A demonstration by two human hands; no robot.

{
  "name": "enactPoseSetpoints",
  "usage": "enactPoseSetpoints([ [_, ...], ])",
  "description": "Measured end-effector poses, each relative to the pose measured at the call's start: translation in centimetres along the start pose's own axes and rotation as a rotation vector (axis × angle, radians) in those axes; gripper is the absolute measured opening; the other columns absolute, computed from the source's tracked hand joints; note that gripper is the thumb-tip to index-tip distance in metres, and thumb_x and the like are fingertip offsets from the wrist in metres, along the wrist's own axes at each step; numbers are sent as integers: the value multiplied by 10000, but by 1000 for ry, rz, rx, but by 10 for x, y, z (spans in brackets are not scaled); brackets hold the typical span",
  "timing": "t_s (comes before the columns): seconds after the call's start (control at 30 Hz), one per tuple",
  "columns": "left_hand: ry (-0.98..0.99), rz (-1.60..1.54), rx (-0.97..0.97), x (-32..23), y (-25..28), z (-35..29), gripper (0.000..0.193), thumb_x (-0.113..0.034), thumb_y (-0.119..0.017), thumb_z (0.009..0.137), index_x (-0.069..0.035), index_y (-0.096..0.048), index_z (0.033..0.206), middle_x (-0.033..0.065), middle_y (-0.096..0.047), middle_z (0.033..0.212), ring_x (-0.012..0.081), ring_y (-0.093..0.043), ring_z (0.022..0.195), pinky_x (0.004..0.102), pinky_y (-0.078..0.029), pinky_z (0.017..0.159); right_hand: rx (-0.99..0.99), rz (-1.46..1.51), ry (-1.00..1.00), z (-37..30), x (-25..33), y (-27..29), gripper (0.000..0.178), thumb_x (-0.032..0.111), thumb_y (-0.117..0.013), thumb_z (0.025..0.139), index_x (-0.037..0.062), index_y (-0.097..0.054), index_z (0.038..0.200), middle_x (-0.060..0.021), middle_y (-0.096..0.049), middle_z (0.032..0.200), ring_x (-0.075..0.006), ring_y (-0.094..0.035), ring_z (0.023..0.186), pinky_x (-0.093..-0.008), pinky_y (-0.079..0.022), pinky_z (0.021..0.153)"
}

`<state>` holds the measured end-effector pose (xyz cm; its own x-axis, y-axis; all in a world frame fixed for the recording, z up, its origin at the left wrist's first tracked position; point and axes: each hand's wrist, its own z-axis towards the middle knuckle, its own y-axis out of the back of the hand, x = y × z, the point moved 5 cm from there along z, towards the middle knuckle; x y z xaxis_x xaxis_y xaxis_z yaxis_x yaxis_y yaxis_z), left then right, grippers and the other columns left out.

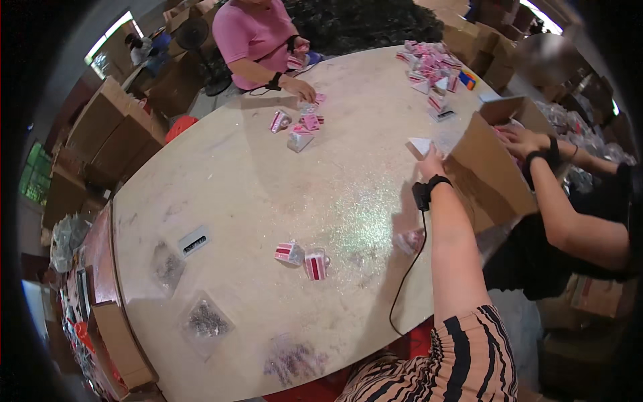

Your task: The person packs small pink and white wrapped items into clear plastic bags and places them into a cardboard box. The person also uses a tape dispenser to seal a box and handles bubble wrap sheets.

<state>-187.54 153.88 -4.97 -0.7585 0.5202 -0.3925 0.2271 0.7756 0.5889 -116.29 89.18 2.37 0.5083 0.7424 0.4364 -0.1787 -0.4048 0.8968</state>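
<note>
My right hand (433, 163) reaches out over the table's right side, fingers closed on a white-topped wedge-shaped piece (420, 146). Its palm and fingers are partly hidden. A black wristband with a cable circles my wrist. Just right of the hand is an open cardboard box (494, 169). My left hand is out of the picture. Nearer to me on the table sit two pink-and-white toy cake slices (289, 252) with red bands, close together. Another wrapped pinkish piece (408, 240) lies left of my forearm.
Across the table (234, 194), a person in pink (251, 40) handles several cake slices (300, 139). At right, another person's hands (524, 142) reach into the box. A heap of slices (429, 61) lies at the far right. A small label-like card (194, 240) lies at left.
</note>
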Motion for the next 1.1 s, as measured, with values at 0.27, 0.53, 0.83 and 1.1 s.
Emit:
enactPoseSetpoints([
  [0.27,264,-74,-7,-48,26,0,341,-274,-571,820,-1,-628,1016,116,-638,749,171,-562,617,307,-435,530,-94,-164,86,31,44,9,816,446,-670,713,65,-306,1337,-285,-291,1321,-453,-345,1188,-461,-350,979],
  [0.53,160,5,-13,-90,32,8,346,-302,-561,825,13,-637,947,152,-627,699,221,-572,594,354,-439,544,-161,-258,194,54,61,-40,370,170,-652,681,8,-560,1001,-228,-479,1062,-398,-501,1003,-445,-423,865],
  [0.83,-62,69,21,-120,33,34,369,-276,-555,830,5,-574,1069,218,-604,979,318,-565,889,379,-446,766,433,176,619,-43,207,-99,509,189,-702,581,-17,-613,1038,-173,-644,940,-285,-640,834,-340,-504,776],
  [1.1,42,31,-23,-129,27,35,362,-266,-559,804,30,-573,1012,212,-616,877,333,-575,830,410,-448,753,665,-96,961,-206,255,-117,361,143,-660,606,65,-637,957,-192,-583,958,-374,-512,971,-431,-467,828],
])
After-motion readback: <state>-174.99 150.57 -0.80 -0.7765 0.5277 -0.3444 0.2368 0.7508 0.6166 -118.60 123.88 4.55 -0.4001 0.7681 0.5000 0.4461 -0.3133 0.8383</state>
